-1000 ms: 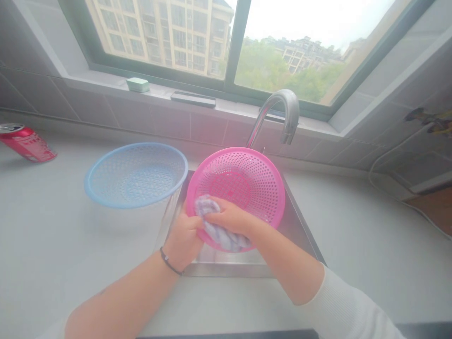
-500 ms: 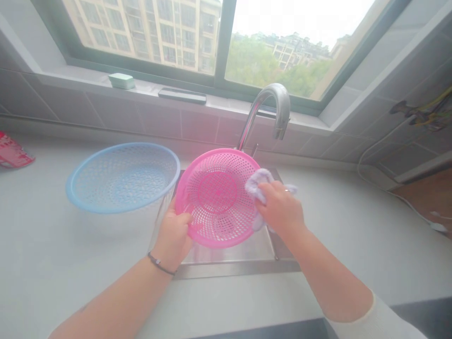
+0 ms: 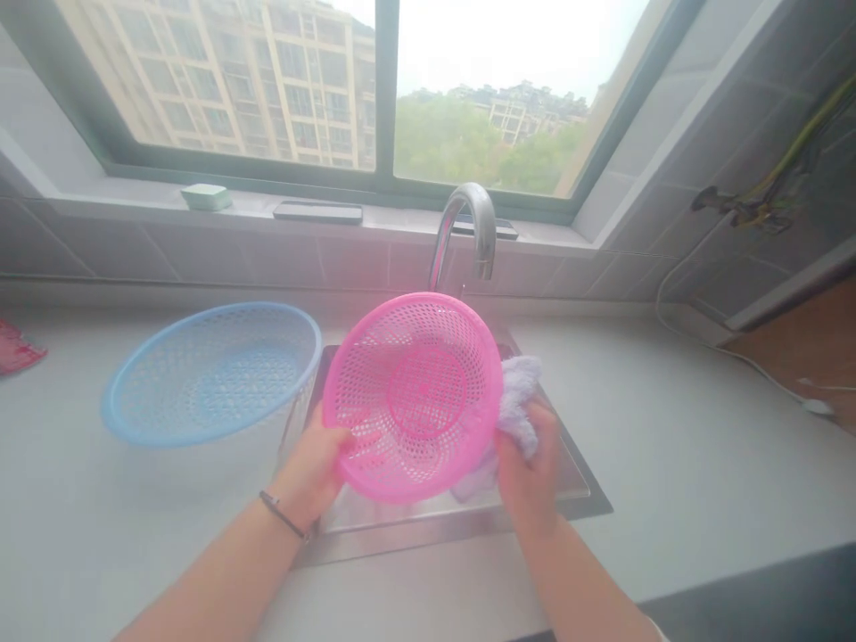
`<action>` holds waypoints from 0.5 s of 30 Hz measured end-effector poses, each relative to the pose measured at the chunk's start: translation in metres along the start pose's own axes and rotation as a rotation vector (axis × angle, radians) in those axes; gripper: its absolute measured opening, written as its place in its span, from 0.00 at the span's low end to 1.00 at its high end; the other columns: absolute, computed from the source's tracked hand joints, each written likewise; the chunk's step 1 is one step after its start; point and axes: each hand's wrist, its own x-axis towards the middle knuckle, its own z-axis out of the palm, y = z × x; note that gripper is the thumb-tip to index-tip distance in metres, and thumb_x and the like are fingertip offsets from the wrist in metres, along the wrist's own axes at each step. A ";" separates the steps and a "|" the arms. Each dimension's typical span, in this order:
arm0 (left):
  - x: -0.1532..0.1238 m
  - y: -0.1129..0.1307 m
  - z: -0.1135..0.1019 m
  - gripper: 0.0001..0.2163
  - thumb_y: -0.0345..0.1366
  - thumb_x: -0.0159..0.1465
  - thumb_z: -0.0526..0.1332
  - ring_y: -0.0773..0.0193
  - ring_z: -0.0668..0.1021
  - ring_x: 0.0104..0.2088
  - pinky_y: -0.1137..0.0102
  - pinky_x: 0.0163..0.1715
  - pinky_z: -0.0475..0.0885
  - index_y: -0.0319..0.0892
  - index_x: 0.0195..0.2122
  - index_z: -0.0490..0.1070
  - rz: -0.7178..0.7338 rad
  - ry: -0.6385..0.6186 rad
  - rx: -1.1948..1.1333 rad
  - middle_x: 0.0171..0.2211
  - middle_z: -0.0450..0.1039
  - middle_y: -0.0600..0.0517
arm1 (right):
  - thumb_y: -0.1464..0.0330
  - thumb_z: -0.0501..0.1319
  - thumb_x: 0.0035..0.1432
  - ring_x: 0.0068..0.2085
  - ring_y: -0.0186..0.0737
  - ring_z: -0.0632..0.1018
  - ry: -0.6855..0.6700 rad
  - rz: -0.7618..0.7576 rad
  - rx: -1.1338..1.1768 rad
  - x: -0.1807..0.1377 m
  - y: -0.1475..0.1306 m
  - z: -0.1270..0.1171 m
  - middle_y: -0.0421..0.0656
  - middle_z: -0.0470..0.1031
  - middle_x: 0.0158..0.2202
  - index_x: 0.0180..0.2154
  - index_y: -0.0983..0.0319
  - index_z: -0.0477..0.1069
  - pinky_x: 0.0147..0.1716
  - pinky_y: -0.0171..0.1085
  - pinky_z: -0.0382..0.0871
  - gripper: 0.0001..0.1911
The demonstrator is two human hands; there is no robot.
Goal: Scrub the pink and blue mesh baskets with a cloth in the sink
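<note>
A person's left hand (image 3: pixel 314 468) grips the rim of a pink colander (image 3: pixel 426 388) above a metal sink (image 3: pixel 401 539), thumb over the edge and fingers behind the mesh, showing faintly through the holes. The right hand (image 3: pixel 535 468), closed on a bunched pale cloth (image 3: pixel 522 388), holds it at the colander's opposite side. The colander sits between the two hands, tilted so its bowl faces the wearer. Most of the cloth rises beyond the right hand's fingers, with a fold hanging below the rim to that hand's left. A dark bracelet (image 3: pixel 284 515) circles the wrist just behind the left hand. Beyond the left hand and to its left, a blue colander (image 3: pixel 247 383) rests on the white worktop (image 3: pixel 153 553); farther left, a red object (image 3: pixel 17 348) is cut off by the frame. Ahead of the hands, past the pink colander, stands a curved faucet (image 3: pixel 482 218). On the windowsill (image 3: pixel 401 217), far beyond the left hand, lie a pale green block (image 3: pixel 206 198) and a flat slab (image 3: pixel 317 212).
</note>
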 end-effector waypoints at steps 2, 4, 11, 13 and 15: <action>-0.001 0.004 -0.003 0.38 0.18 0.44 0.68 0.49 0.86 0.44 0.58 0.42 0.84 0.46 0.58 0.71 -0.045 -0.079 0.047 0.48 0.81 0.45 | 0.60 0.61 0.63 0.59 0.52 0.76 0.007 0.046 0.014 0.014 -0.004 0.000 0.48 0.76 0.57 0.48 0.54 0.72 0.58 0.54 0.71 0.13; -0.002 0.007 -0.004 0.37 0.18 0.44 0.69 0.50 0.86 0.43 0.59 0.41 0.84 0.45 0.57 0.72 -0.089 -0.156 0.072 0.47 0.82 0.45 | 0.58 0.60 0.61 0.52 0.51 0.79 -0.011 0.182 0.046 0.033 -0.003 -0.002 0.47 0.78 0.53 0.49 0.55 0.74 0.51 0.50 0.75 0.16; -0.008 0.007 -0.001 0.35 0.17 0.42 0.68 0.53 0.85 0.33 0.61 0.32 0.84 0.44 0.54 0.71 -0.294 -0.215 0.148 0.39 0.81 0.48 | 0.61 0.65 0.49 0.29 0.38 0.72 -0.224 0.492 0.306 0.091 0.006 -0.010 0.38 0.72 0.29 0.38 0.58 0.75 0.29 0.37 0.69 0.14; -0.009 0.006 -0.002 0.33 0.17 0.43 0.68 0.53 0.85 0.33 0.62 0.33 0.84 0.43 0.52 0.73 -0.319 -0.270 0.152 0.39 0.81 0.47 | 0.62 0.66 0.48 0.30 0.39 0.74 -0.276 0.539 0.341 0.101 0.006 -0.008 0.39 0.74 0.29 0.37 0.58 0.75 0.29 0.38 0.71 0.12; -0.010 0.004 -0.003 0.31 0.17 0.44 0.68 0.52 0.85 0.32 0.61 0.31 0.84 0.42 0.51 0.74 -0.321 -0.362 0.143 0.39 0.81 0.45 | 0.64 0.66 0.48 0.33 0.43 0.78 -0.379 0.594 0.376 0.109 0.008 -0.004 0.41 0.78 0.32 0.37 0.57 0.77 0.32 0.41 0.75 0.11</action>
